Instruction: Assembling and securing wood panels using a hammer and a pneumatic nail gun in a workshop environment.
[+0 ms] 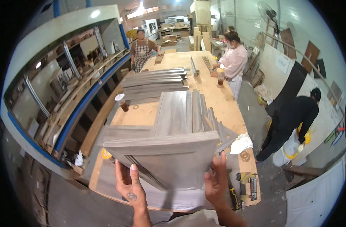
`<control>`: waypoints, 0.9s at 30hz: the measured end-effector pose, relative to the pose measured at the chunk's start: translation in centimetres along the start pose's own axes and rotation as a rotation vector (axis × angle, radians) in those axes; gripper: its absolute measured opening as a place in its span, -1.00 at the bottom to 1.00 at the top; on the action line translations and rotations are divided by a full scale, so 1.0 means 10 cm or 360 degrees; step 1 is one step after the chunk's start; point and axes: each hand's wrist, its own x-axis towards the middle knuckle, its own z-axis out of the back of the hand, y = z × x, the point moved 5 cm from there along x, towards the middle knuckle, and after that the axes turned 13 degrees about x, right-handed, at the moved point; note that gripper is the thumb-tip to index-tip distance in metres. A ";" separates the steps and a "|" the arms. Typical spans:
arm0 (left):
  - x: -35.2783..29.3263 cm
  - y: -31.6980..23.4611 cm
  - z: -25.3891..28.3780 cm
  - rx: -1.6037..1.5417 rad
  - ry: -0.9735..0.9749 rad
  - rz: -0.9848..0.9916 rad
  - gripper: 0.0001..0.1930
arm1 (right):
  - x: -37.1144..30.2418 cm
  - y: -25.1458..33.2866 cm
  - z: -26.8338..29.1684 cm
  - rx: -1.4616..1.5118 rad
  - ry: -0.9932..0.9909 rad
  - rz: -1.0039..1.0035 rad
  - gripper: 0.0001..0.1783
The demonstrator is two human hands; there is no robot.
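Note:
A grey wood-grain framed panel point(176, 166) with a recessed middle stands tilted on edge at the near end of the worktable. My left hand point(131, 185) grips its left side, thumb up and fingers partly behind the edge. At the right edge my right hand point(217, 181) holds it, with some fingertips hidden behind the frame. Behind it lie grey boards point(170, 111) and narrow trim strips point(197, 109). A hammer point(233, 191) with a black and yellow handle lies right of my right hand, beside a yellow and black nail gun point(249, 186).
The long wooden worktable point(226, 109) bears stacked grey strips point(154, 80), a drink cup point(122, 102), another cup point(220, 77) and crumpled white paper point(241, 143). Two people stand at its far part. At right a person in black point(294, 117) bends over a white bucket point(284, 154).

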 end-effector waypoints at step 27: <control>0.16 -0.26 -0.63 0.0416 0.1148 -0.1060 -0.31 | -0.68 -1.05 0.35 -0.0687 -0.0296 -0.0267 -0.84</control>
